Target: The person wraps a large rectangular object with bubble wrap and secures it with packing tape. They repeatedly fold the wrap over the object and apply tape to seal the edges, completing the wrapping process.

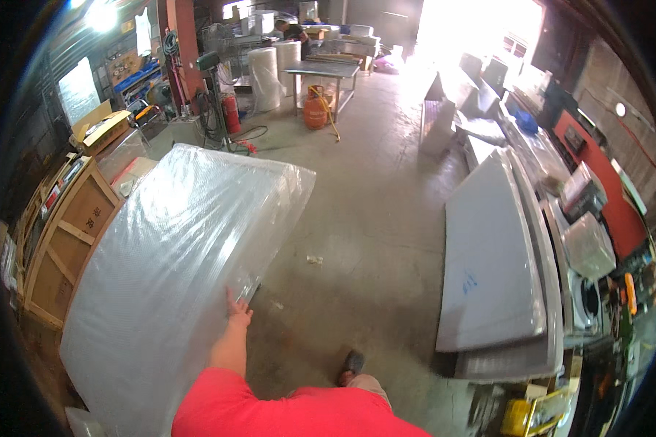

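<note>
Bare grey concrete floor (372, 218) of a cluttered workshop, daylight glaring at the far doorway. One hand (237, 309), side indeterminable, presses flat with fingers together on the edge of a large bubble-wrapped panel (175, 277), tilted against a wooden crate (65, 233) at left. White sheet panels (488, 269) lean right. Orange gas cylinder (315, 108) stands beside a steel desk (324, 71).

Orange gas cylinder (314, 109), red extinguisher (231, 113), wooden crate (64, 237), steel table (323, 71).
</note>
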Action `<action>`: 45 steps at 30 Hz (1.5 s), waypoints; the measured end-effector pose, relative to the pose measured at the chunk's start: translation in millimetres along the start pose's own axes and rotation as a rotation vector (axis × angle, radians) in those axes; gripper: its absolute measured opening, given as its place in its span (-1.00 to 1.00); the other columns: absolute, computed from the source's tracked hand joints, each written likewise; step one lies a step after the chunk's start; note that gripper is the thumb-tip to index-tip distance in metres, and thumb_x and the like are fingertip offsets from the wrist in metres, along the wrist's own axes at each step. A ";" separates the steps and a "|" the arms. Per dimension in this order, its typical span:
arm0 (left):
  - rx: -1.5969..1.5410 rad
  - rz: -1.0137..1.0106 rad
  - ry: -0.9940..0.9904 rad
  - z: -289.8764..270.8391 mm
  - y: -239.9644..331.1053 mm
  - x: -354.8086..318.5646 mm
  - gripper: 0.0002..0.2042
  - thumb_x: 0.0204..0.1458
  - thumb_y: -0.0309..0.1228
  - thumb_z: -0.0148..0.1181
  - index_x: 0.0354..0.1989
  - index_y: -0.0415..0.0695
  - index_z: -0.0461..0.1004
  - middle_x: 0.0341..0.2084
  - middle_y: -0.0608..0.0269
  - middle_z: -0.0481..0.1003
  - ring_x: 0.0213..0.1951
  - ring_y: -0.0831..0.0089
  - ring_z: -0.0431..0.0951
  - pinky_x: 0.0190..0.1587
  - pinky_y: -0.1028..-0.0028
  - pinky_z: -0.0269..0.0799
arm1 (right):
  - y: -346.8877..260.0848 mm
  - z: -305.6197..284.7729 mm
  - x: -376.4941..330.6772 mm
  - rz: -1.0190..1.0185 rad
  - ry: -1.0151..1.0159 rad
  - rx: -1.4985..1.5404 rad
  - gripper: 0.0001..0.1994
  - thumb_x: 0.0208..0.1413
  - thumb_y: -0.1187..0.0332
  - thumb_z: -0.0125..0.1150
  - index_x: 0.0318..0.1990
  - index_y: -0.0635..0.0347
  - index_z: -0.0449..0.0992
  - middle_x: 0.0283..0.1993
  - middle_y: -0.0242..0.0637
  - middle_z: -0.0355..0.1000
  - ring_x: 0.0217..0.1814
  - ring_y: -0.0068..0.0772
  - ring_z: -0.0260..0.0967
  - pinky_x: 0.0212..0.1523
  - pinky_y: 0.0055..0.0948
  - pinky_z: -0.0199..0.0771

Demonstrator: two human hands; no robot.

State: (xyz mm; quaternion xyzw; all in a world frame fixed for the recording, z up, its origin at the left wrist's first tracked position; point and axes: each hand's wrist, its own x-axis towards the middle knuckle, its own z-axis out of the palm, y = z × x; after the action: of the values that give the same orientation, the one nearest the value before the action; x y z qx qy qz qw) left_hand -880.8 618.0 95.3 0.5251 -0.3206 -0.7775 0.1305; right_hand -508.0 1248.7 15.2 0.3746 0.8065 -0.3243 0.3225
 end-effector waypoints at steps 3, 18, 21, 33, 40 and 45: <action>-0.221 0.177 0.133 59.0 0.2 19.5 -0.51 0.14 0.09 0.15 0.09 0.02 0.37 -0.15 0.31 0.41 -0.10 0.47 0.46 -0.10 0.33 0.34 | -103.9 -82.7 53.2 -0.128 0.010 -0.095 -0.46 -0.24 0.24 0.43 0.01 0.10 0.57 -0.24 -0.19 0.60 -0.18 -0.20 0.58 -0.12 -0.24 0.54; -0.266 -0.176 -0.081 304.3 -56.2 1.5 -0.31 -0.05 0.24 0.26 0.21 0.20 0.27 -0.10 0.35 0.44 -0.05 0.36 0.39 -0.10 0.30 0.37 | -720.2 -336.8 393.4 -0.718 0.244 -0.582 -0.24 -0.25 0.12 0.45 0.21 0.19 0.45 -0.05 0.00 0.57 -0.02 -0.03 0.56 -0.01 -0.16 0.52; -0.478 -0.183 -0.112 377.3 -39.4 62.5 -0.25 -0.05 0.23 0.26 0.27 0.15 0.22 0.08 0.35 0.35 0.02 0.36 0.34 -0.05 0.28 0.38 | -799.8 -328.2 410.8 -0.805 0.104 -0.721 -0.20 -0.29 0.04 0.46 0.20 0.21 0.46 -0.11 0.01 0.59 -0.05 -0.04 0.57 -0.03 -0.17 0.52; 0.414 0.206 -0.287 576.7 67.1 137.4 -0.74 0.25 -0.25 0.11 -0.23 -0.21 0.56 -0.45 0.36 0.53 -0.37 0.59 0.46 -0.26 0.53 0.40 | -955.5 -257.1 536.4 -0.535 -0.205 -0.544 -0.39 -0.27 -0.03 0.45 -0.06 0.17 0.62 -0.13 -0.05 0.60 -0.07 -0.10 0.59 -0.08 -0.18 0.53; 0.333 0.348 -0.150 643.9 200.8 250.2 -0.72 0.26 -0.21 0.12 -0.18 -0.22 0.53 -0.36 0.30 0.55 -0.26 0.54 0.53 -0.14 0.50 0.46 | -1210.6 -213.6 589.3 -0.428 -0.135 -1.091 -0.45 -0.23 -0.11 0.42 -0.14 0.11 0.67 -0.12 -0.12 0.60 -0.03 -0.10 0.57 -0.07 -0.18 0.56; 0.316 0.465 0.090 620.6 240.6 331.8 -0.72 0.23 -0.22 0.13 -0.19 -0.22 0.54 -0.42 0.23 0.57 -0.37 0.49 0.57 -0.26 0.48 0.49 | -1476.5 -140.5 562.6 -0.904 -0.031 -1.019 -0.35 -0.18 -0.12 0.36 0.16 -0.23 0.51 -0.10 -0.13 0.59 -0.03 -0.07 0.56 -0.04 -0.12 0.56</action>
State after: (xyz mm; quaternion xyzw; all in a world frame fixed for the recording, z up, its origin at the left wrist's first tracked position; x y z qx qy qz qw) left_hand -1609.2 480.3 155.8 0.4853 -0.5435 -0.6430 0.2360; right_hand -2035.7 827.0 83.0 -0.2026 0.9311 -0.0123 0.3031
